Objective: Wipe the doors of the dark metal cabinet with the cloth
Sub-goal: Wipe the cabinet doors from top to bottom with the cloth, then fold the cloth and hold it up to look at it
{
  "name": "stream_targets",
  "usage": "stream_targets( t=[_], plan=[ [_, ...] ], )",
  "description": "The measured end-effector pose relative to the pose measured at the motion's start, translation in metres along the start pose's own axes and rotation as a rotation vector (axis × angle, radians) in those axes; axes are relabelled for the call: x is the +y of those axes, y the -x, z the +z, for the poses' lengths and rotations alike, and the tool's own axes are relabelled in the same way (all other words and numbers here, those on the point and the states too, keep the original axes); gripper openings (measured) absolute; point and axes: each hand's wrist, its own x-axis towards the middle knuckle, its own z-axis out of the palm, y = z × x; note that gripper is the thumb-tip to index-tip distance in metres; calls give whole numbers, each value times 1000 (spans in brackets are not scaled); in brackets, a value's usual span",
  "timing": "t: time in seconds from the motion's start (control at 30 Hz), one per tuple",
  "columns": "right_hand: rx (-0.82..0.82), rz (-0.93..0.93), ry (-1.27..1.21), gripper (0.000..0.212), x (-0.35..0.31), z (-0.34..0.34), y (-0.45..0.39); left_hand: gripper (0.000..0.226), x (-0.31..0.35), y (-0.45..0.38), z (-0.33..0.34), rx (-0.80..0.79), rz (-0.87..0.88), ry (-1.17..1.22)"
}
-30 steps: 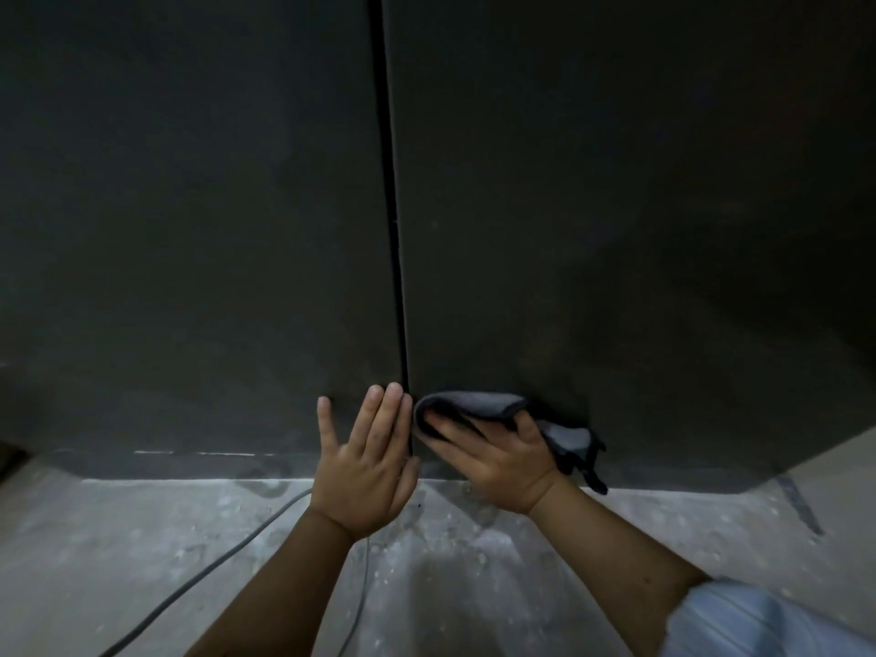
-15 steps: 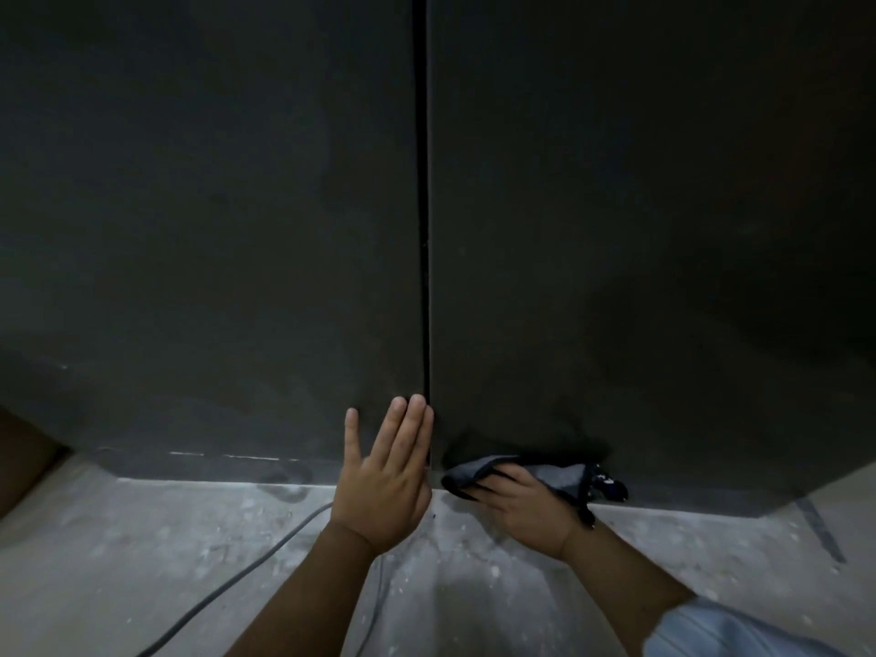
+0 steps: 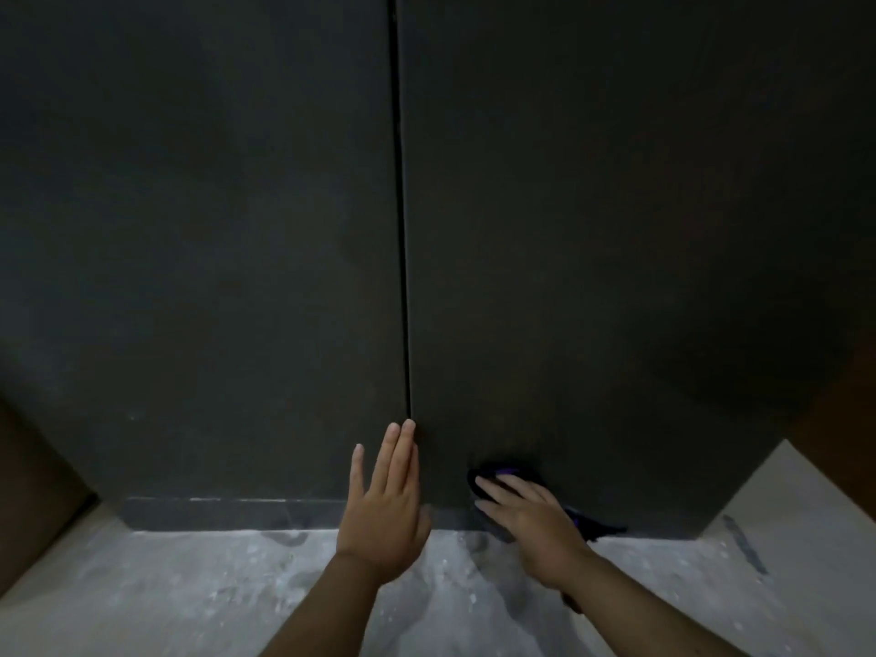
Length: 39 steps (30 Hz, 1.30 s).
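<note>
The dark metal cabinet fills the view, with its left door (image 3: pixel 213 253) and right door (image 3: pixel 592 230) meeting at a narrow vertical seam (image 3: pixel 400 230). My left hand (image 3: pixel 384 509) lies flat with straight fingers against the bottom of the left door, fingertips at the seam. My right hand (image 3: pixel 531 519) presses a dark cloth (image 3: pixel 493 469) against the bottom edge of the right door with its fingers stretched out over it. A tail of the cloth (image 3: pixel 599 528) sticks out beside the wrist. Most of the cloth is hidden under the hand.
A dark plinth (image 3: pixel 227 512) runs under the doors. Below it is a dusty grey concrete floor (image 3: pixel 189 590). Brown surfaces flank the cabinet at the left (image 3: pixel 28 490) and the right (image 3: pixel 844 419).
My right hand has slid the cloth down the right door, from beside the seam to its bottom edge. My left hand has stayed flat on the left door.
</note>
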Motion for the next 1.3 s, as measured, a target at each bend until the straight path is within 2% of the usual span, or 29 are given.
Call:
stream_targets(
  t=[0.03, 0.1, 0.23, 0.43, 0.53, 0.6, 0.77, 0.9, 1.1, 1.3],
  plan=[
    [17, 32, -93, 71, -3, -11, 1, 60, 3, -2, -8, -7, -4, 8],
    [165, 79, -329, 66, -11, -34, 5, 53, 10, -10, -28, -2, 35, 32],
    [341, 151, -785, 56, -28, -87, 20, 54, 20, -27, -74, 79, 119, 107],
    [433, 92, -1267, 62, -52, -162, 41, 54, 16, -50, -127, 155, 163, 327],
    [417, 13, -1387, 66, -56, -197, 51, 51, 16, -60, -158, 268, 137, 496],
    [401, -54, -1441, 67, -58, -219, 59, 46, 15, -70, -182, 348, 143, 528],
    [393, -146, -1392, 67, -56, -272, 68, 36, 10, -97, -238, 414, 189, 658],
    [469, -220, -1270, 62, -53, -318, 65, 34, 2, -127, -276, 465, 235, 617],
    [701, -322, -849, 56, -51, -392, 58, 31, -15, -181, -348, 665, 360, 348],
    [961, -327, -360, 55, -43, -476, 57, 34, -14, -232, -419, 793, 375, 176]
  ],
)
